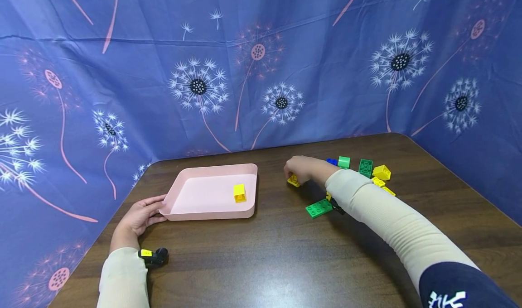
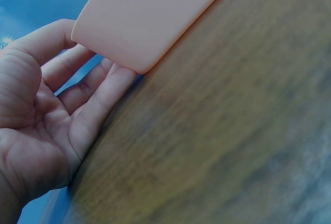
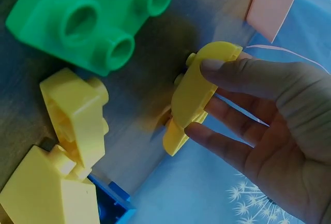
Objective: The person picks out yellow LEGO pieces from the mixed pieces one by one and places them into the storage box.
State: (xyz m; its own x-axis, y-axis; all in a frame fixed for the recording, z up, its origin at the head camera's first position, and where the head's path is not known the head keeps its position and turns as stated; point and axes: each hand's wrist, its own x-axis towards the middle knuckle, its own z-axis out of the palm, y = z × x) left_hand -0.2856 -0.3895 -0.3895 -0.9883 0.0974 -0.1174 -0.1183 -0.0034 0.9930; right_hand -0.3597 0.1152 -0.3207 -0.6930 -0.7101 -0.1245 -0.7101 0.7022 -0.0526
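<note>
At the left end of the pink tray (image 1: 212,215), my left hand (image 1: 138,215) holds the corner, fingers spread along the outer wall. Seen from the left wrist, the tips of that hand (image 2: 67,89) reach from the rim down to the base of the tray (image 2: 139,22). My right hand (image 1: 302,168) is to the right of the tray, close over the table. It pinches a yellow curved toy brick (image 3: 201,87) between thumb and fingers, studs facing away from the palm. Inside the tray, toward its right side, sits one yellow brick (image 1: 239,193).
A flat green brick (image 1: 319,208) lies under the right forearm. Beyond that arm are a light green brick (image 1: 344,162), a dark green brick (image 1: 365,167), a blue brick (image 1: 332,161) and several yellow bricks (image 1: 382,172). A blue dandelion-print cloth (image 1: 228,40) hangs behind the wooden table (image 1: 228,262).
</note>
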